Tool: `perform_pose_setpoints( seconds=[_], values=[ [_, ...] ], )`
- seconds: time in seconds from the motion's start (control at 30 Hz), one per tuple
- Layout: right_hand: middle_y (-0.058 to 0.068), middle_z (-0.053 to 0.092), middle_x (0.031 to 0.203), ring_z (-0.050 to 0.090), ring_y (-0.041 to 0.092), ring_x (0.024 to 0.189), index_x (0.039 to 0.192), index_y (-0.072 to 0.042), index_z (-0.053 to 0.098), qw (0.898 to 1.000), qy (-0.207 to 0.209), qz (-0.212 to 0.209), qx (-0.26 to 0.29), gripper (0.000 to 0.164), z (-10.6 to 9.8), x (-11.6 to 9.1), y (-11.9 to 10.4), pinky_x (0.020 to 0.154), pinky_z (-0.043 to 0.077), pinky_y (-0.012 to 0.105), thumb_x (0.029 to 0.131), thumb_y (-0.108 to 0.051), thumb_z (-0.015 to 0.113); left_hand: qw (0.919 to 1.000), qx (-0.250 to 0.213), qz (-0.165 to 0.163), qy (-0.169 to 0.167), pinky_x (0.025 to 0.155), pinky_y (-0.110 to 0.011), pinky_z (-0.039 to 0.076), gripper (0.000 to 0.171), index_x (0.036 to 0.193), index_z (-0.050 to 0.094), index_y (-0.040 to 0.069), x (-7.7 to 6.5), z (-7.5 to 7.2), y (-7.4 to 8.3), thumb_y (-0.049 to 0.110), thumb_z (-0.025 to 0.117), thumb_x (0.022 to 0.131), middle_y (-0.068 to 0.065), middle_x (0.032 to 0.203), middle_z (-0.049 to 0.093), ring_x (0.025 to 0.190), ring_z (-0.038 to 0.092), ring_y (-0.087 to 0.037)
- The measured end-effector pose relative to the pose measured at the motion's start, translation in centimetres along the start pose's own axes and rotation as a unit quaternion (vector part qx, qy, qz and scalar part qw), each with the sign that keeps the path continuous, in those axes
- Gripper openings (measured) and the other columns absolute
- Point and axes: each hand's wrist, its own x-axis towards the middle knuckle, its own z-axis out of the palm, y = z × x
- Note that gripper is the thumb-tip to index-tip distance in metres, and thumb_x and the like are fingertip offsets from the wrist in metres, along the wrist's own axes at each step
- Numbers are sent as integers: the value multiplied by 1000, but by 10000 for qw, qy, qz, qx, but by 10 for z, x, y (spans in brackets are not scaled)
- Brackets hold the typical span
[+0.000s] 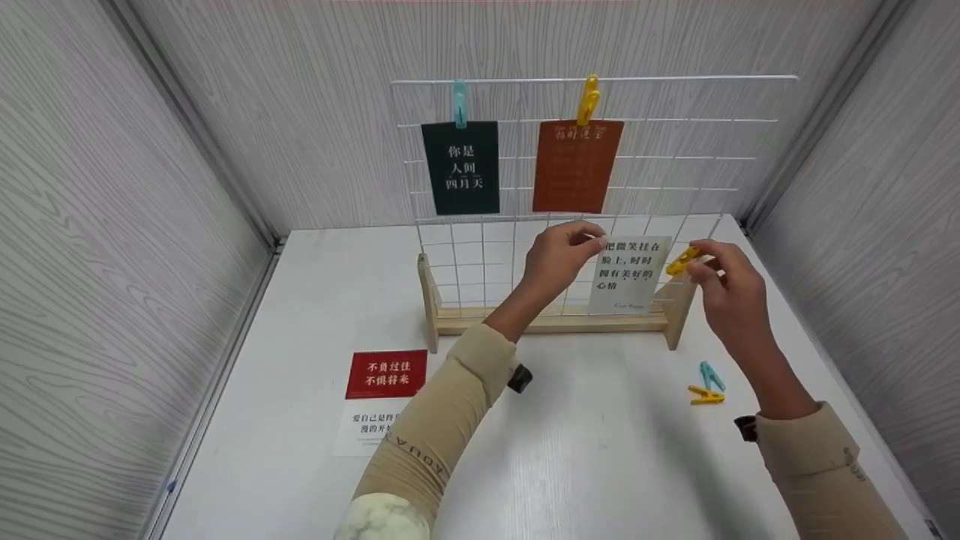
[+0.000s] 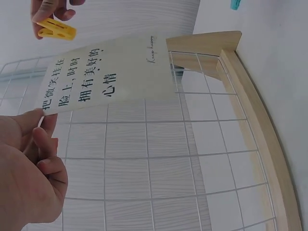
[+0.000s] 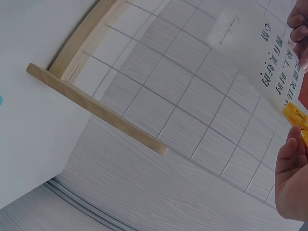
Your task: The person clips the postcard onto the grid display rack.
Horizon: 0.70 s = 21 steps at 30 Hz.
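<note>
My left hand (image 1: 559,255) pinches the upper left corner of a white card (image 1: 630,274) printed with dark characters. The card hangs upright in front of the lower right part of a white wire grid (image 1: 487,259). Between the thumb and fingers of my right hand (image 1: 731,289) is a yellow clothespin (image 1: 682,260), close to the card's right edge. In the right wrist view the clothespin (image 3: 296,117) overlaps the card's top corner. Higher on the grid, a blue clothespin (image 1: 460,105) holds a dark green card (image 1: 463,191) and a yellow clothespin (image 1: 589,101) holds an orange-red card (image 1: 576,172).
The grid stands in a wooden base (image 1: 555,324) on a white table (image 1: 570,450). A blue clothespin (image 1: 711,375) and a yellow clothespin (image 1: 706,395) lie at the right. A red card (image 1: 386,373) and a white card (image 1: 367,424), partly behind my left sleeve, lie at the left.
</note>
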Motion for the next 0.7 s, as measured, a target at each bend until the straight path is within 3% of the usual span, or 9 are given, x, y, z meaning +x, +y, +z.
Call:
perform_pose_setpoints(
  seconds=[0.37,0.7],
  values=[
    [8,59,122,51,4,91,136,-8,58,9999,127,43,92,37,-8,18,-11,73,40,13,103,-25,57,9977,413,436,301,78,-24,48,13,107,73,23,10,5,21,30,65,99,12,98,74,93,65,0],
    [11,60,124,54,6,79,141,-8,56,9978,533,-123,384,39,-15,38,-17,71,43,11,103,-17,57,9966,514,506,401,74,-23,47,17,112,73,24,26,8,40,32,63,100,13,100,74,91,64,1]
  ],
)
